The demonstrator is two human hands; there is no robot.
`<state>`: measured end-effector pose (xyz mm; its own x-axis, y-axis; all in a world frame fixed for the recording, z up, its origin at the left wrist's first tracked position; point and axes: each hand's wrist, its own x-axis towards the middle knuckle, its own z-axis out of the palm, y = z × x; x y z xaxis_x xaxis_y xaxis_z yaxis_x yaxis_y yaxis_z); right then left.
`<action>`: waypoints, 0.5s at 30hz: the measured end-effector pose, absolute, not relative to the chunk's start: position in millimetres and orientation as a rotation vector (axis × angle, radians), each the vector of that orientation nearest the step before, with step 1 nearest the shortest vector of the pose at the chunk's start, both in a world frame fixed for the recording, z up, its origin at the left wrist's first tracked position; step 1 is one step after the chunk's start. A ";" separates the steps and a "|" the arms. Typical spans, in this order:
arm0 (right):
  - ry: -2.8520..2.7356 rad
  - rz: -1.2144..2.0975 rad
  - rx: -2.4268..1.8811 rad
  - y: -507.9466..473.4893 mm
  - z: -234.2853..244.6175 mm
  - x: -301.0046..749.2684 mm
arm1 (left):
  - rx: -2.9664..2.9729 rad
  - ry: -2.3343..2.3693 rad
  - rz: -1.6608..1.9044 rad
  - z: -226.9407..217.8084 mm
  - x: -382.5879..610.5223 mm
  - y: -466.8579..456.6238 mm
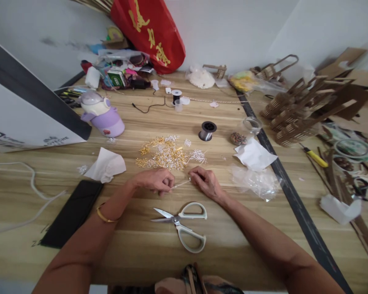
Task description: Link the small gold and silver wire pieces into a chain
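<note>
My left hand [155,180] and my right hand [206,181] rest on the wooden table [141,253], close together, each with fingers pinched. Between them runs a thin, pale strand with small beads [181,184], held at both ends. Just beyond the hands lies a heap of gold and silver beads and findings [165,154]. White-handled scissors [184,225] lie open on the table just in front of my hands. A gold bangle [104,216] circles my left wrist.
A spool of clear thread [207,130], crumpled white paper [255,155], a plastic bag [257,181], a tissue [106,165], a black phone [72,212], a purple bottle [102,114] and a red bag [150,30] surround the work spot. Wooden baskets [300,110] crowd the right.
</note>
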<state>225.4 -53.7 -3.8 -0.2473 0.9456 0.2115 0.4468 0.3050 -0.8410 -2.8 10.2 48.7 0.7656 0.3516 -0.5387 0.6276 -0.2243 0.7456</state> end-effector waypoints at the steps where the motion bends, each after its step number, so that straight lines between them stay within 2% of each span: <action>1: -1.860 0.847 -1.232 -54.1 -3.6 225.4 | 1.849 0.743 -0.311 50.5 -2.9 9.5; 15: -2.207 0.661 -1.060 -58.1 -6.1 223.1 | 1.963 0.611 -0.377 67.7 -2.7 -2.3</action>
<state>223.1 -58.1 -6.1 -0.5037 0.8112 0.2972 0.5143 0.5580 -0.6513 -2.7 -2.3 67.7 0.8233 0.2542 -0.5075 0.5676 -0.3683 0.7363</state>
